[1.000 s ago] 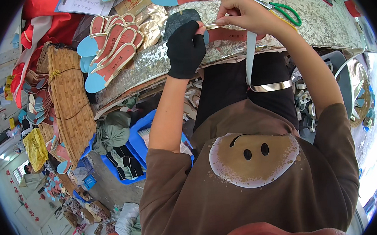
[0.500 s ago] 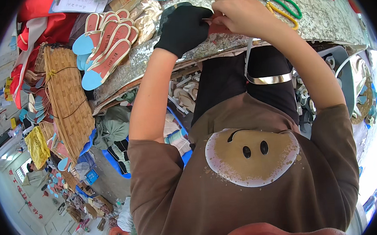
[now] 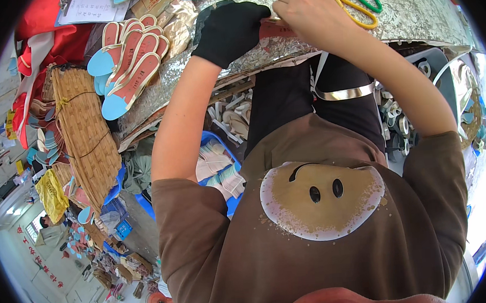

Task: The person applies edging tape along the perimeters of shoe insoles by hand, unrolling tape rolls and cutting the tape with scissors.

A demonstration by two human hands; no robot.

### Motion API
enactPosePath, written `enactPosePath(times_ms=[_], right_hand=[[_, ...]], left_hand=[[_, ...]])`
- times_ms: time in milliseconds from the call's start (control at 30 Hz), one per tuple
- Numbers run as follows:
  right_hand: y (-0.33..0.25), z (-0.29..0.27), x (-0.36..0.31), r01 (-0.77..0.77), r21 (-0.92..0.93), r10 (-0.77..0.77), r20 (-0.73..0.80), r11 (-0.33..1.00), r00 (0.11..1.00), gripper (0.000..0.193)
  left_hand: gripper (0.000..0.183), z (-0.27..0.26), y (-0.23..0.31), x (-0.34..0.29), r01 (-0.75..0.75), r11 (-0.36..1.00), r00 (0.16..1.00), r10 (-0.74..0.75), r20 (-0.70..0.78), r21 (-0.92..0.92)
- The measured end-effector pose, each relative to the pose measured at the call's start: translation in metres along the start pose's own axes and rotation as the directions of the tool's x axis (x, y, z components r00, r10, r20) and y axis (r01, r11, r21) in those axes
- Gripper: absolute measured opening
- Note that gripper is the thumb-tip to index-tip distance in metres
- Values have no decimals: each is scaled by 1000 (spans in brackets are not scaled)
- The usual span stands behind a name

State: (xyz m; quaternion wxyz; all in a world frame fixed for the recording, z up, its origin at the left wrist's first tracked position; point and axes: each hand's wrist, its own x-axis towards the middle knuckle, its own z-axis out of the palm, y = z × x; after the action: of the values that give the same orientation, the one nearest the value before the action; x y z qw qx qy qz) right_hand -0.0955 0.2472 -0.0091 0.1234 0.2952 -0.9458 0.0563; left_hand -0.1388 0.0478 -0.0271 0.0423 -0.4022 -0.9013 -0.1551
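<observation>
At the bench's near edge my left hand (image 3: 232, 34), in a black glove, is closed over a flat shoe insole. The insole's red part (image 3: 277, 31) shows between my two hands; the glove covers much of the rest. My bare right hand (image 3: 314, 20) has its fingertips pinched at the insole's edge, close to the left fingers. A narrow shiny gold strip (image 3: 346, 94) hangs below my right hand and loops across my lap. Its upper end is hidden by that hand. Left of the glove lies a stack of red and blue insoles (image 3: 139, 77) with pale rims.
Scissors (image 3: 367, 25) with green and yellow handles lie beyond my right wrist. A clipboard with paper (image 3: 91, 7) is at the far left, near crumpled gold sheet (image 3: 181, 29). A woven bamboo panel (image 3: 87, 134) stands left of the bench. Blue crates (image 3: 234, 203) with material sit below.
Both elbows have spread slightly outward. My fingers stay together at the insole's edge, with a small shift of the right hand. The whole view has moved a little.
</observation>
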Motion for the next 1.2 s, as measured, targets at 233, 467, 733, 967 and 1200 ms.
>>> enactPosePath(times_ms=[233, 467, 733, 967, 1200], right_hand=[[33, -16, -23, 153, -13, -153, 31, 988, 988, 19], [39, -18, -24, 219, 5, -219, 31, 976, 975, 13], [47, 4, -42, 71, 58, -65, -101, 996, 993, 21], [57, -23, -71, -289, 494, 277, 100, 820, 956, 39], [15, -47, -129, -395, 832, 393, 237, 390, 888, 45]], left_hand=[[9, -9, 16, 0, -87, 987, 995, 92, -25, 134], [16, 7, 42, 5, 11, 997, 997, -4, -83, 80], [20, 1, 55, 27, -37, 998, 999, 37, 7, 43], [25, 10, 79, 30, -102, 994, 965, 87, 246, 50], [19, -51, 121, -62, -11, 979, 1000, 16, 22, -205]])
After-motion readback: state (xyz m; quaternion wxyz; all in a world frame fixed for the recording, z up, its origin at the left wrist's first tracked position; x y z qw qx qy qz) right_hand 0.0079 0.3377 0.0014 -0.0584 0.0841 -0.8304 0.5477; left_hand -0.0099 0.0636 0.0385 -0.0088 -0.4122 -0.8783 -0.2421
